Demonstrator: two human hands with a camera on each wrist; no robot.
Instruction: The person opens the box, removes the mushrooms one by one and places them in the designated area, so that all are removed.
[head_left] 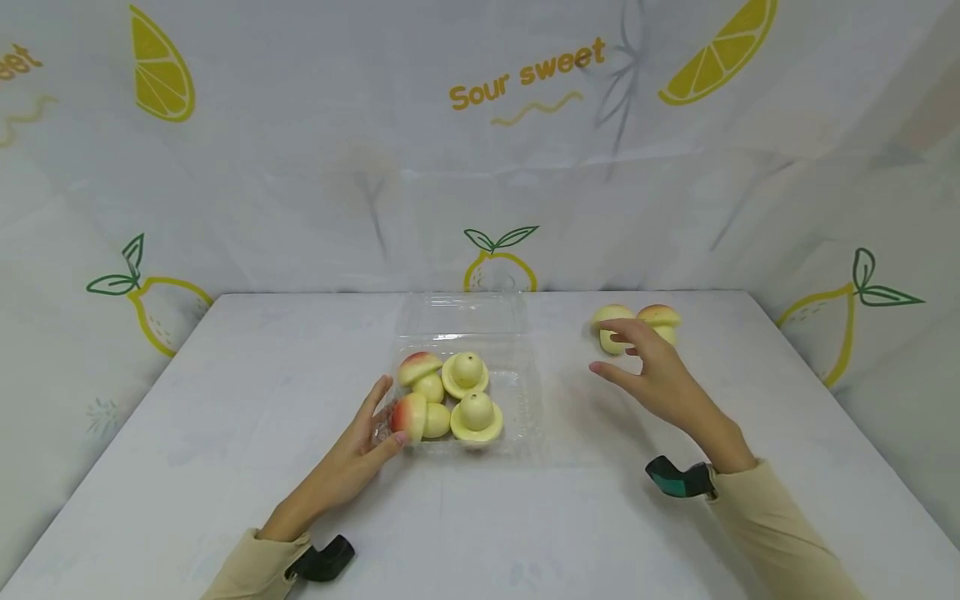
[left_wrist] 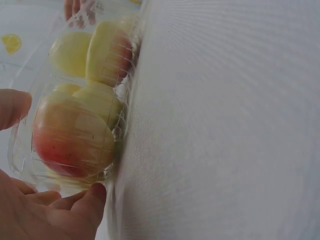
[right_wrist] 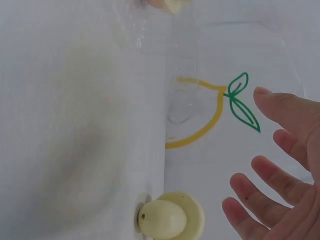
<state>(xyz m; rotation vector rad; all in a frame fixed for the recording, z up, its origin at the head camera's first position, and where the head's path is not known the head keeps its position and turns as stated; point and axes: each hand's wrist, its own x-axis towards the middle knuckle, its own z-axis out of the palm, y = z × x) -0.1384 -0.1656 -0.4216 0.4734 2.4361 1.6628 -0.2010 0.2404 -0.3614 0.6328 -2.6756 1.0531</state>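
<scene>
A clear plastic box (head_left: 525, 408) lies on the table with its lid folded back. Inside are several pale yellow mushroom-shaped pieces (head_left: 477, 412), some with red-blushed caps. My left hand (head_left: 348, 462) holds the box at its near left corner, thumb by the rim and fingers along the outer wall; a red-blushed piece (left_wrist: 72, 137) is just behind that wall. Over the table at the right, my right hand (head_left: 663, 387) has its fingers spread and holds nothing. Beyond its fingers stand two more mushroom-shaped pieces, a yellow one (head_left: 611, 314) and a red-capped one (head_left: 660, 315), partly hidden by the hand.
The clear lid (head_left: 461, 315) reaches toward the back edge of the white-covered table (head_left: 225, 417). Behind rises a white curtain (head_left: 300, 167) with lemon prints. Each sleeve carries a dark wrist device, such as the right one (head_left: 678, 477).
</scene>
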